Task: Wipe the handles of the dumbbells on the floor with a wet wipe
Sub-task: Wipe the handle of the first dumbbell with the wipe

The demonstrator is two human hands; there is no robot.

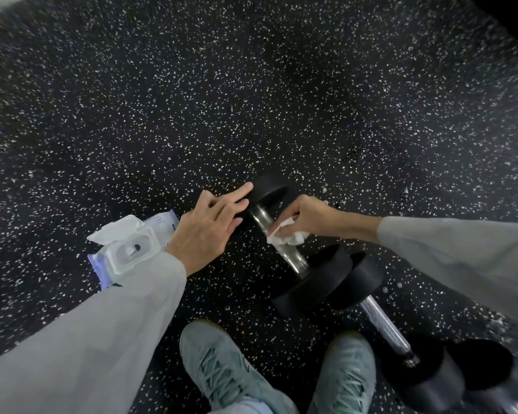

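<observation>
A black dumbbell lies on the speckled floor, its chrome handle (293, 258) running from upper left to lower right between a far head (269, 192) and a near head (314, 282). My right hand (302, 219) grips a crumpled white wet wipe (290, 237) and presses it against the handle. With fingers straight, my left hand (210, 228) touches the far head. A second dumbbell lies to the lower right, with a knurled chrome handle (383, 327).
An open pack of wet wipes (129, 249) lies on the floor left of my left hand, its lid flipped up. My two pale green shoes (222, 369) stand at the bottom. A third dumbbell head (479, 366) shows at the lower right edge.
</observation>
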